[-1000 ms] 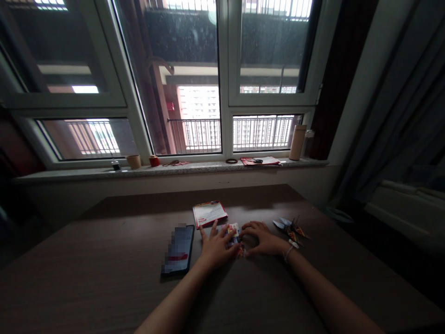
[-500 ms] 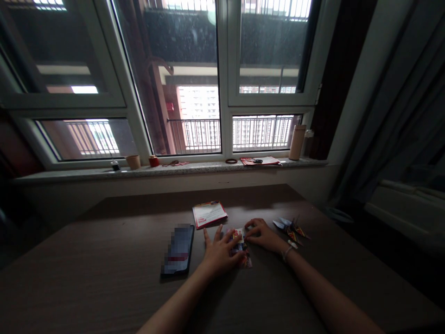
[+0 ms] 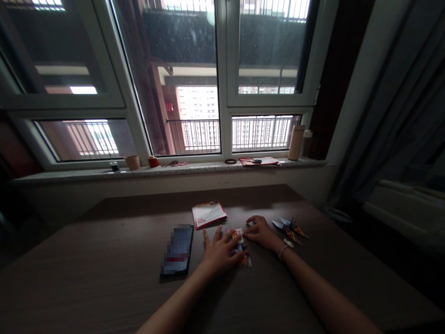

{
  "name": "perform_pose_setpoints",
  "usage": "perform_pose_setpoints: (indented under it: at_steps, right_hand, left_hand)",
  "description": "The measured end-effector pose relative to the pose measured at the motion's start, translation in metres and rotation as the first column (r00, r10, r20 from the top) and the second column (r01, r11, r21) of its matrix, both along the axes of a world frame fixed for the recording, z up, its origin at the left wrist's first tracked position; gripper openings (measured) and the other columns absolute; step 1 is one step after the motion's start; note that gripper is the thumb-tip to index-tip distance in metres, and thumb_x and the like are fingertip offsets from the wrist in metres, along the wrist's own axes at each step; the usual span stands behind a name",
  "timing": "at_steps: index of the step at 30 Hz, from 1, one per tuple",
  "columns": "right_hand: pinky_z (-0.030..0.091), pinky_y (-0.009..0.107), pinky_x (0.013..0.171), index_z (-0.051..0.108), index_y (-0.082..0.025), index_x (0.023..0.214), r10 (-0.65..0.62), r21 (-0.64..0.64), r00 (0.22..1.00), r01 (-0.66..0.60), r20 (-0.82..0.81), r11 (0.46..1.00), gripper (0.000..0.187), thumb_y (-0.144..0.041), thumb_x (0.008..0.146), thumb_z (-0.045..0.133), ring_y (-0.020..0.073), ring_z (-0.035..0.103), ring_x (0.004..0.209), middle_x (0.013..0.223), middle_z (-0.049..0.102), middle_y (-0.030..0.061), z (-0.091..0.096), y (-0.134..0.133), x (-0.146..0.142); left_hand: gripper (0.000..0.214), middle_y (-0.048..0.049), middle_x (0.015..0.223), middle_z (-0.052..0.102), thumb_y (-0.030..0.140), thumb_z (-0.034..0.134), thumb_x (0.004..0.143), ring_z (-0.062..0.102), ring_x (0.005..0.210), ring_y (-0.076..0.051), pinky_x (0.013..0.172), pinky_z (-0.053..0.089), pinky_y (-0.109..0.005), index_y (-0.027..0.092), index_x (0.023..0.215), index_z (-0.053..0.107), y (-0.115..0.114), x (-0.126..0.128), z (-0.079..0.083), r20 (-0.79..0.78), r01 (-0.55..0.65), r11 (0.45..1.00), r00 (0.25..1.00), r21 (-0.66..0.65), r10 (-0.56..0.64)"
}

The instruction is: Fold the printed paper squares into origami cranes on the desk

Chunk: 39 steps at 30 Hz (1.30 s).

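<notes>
A small colourful printed paper (image 3: 246,260) lies on the table, partly hidden under my left hand (image 3: 219,250). This hand rests flat over it with the fingers spread. At the paper's upper right edge is my right hand (image 3: 263,233), its fingers bent and somewhat apart, the fingertips close to or touching the edge. Whether they pinch it is hard to see. Right of that hand lie several folded paper pieces (image 3: 288,228) with pointed ends. A small stack of printed sheets (image 3: 209,214) sits beyond my left hand, and a dark phone (image 3: 178,250) lies to its left.
The brown table (image 3: 104,260) reaches toward a window sill (image 3: 194,168). On the sill stand a paper cup (image 3: 132,162), a red spool-like object (image 3: 153,161), a tan bottle (image 3: 296,143) and red-edged papers (image 3: 267,161). A curtain (image 3: 385,97) hangs at the right.
My right hand has shifted slightly and its fingertips have drawn closer together by the paper's edge. My left hand and the paper stay in place.
</notes>
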State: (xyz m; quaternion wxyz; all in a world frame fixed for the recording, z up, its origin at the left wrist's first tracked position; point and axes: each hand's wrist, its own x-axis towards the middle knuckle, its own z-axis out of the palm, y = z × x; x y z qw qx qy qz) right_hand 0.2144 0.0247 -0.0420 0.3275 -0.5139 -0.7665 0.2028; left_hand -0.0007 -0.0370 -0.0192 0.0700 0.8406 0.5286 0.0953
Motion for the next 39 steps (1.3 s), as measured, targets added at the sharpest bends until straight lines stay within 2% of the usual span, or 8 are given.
perform_pose_setpoints:
  at_steps: [6,15,23,28,34,39]
  right_hand:
    - [0.033,0.036,0.107,0.078,-0.024,0.085,-0.033,0.005,0.999,0.033,-0.037,0.999,0.014,-0.030,0.076,0.070,0.0234,0.046,0.117,0.116,0.059,0.0069,-0.003,0.005,0.000]
    - [0.033,0.035,0.107,0.078,-0.030,0.089,-0.102,0.059,0.993,0.098,0.054,0.993,0.015,-0.034,0.080,0.066,0.0235,0.043,0.120,0.118,0.056,0.0066,0.001,0.003,-0.004]
    - [0.026,0.043,0.109,0.077,-0.037,0.093,-0.199,0.031,0.968,0.197,0.154,0.980,0.017,-0.043,0.082,0.064,0.0284,0.031,0.131,0.121,0.055,0.0036,0.006,-0.001,-0.010]
    - [0.025,0.044,0.109,0.076,-0.039,0.094,-0.226,0.059,0.962,0.219,0.152,0.974,0.018,-0.044,0.083,0.062,0.0284,0.033,0.129,0.120,0.055,0.0035,0.004,-0.001,-0.010]
    - [0.030,0.040,0.108,0.076,-0.033,0.096,-0.142,0.100,0.989,0.136,0.049,0.986,0.019,-0.037,0.081,0.065,0.0254,0.041,0.121,0.119,0.056,0.0052,0.000,-0.001,-0.003]
    - [0.032,0.038,0.107,0.077,-0.029,0.080,-0.014,0.066,1.000,0.015,-0.010,0.998,0.009,-0.032,0.077,0.070,0.0236,0.044,0.119,0.116,0.060,0.0042,-0.002,-0.001,0.005]
  left_hand:
    - [0.061,0.0053,0.154,0.036,0.073,0.030,0.086,0.013,0.145,-0.042,0.100,-0.018,-0.078,0.048,0.141,0.038,0.000,-0.001,0.001,0.000,0.007,1.000,1.000,-0.006,-0.007]
    - [0.062,0.0061,0.154,0.036,0.074,0.029,0.085,0.014,0.145,-0.041,0.100,-0.019,-0.078,0.048,0.140,0.039,0.000,0.000,0.001,0.004,0.005,1.000,1.000,-0.007,-0.005]
    - [0.060,0.0060,0.155,0.034,0.072,0.032,0.086,0.012,0.145,-0.042,0.102,-0.017,-0.077,0.049,0.140,0.038,0.000,0.001,0.002,-0.011,-0.006,1.000,1.000,-0.018,0.006]
    - [0.062,0.0053,0.154,0.035,0.073,0.031,0.086,0.014,0.145,-0.041,0.101,-0.018,-0.077,0.048,0.141,0.037,0.000,0.001,0.002,-0.008,-0.009,1.000,1.000,-0.017,0.009]
    - [0.060,0.0043,0.154,0.035,0.072,0.031,0.086,0.016,0.144,-0.040,0.102,-0.016,-0.076,0.048,0.141,0.037,-0.001,0.000,0.003,-0.018,-0.006,1.000,1.000,-0.017,0.005]
    - [0.061,0.0027,0.155,0.034,0.071,0.031,0.087,0.016,0.144,-0.040,0.102,-0.015,-0.077,0.046,0.142,0.037,0.000,0.001,0.004,-0.025,-0.004,0.999,1.000,-0.033,0.003]
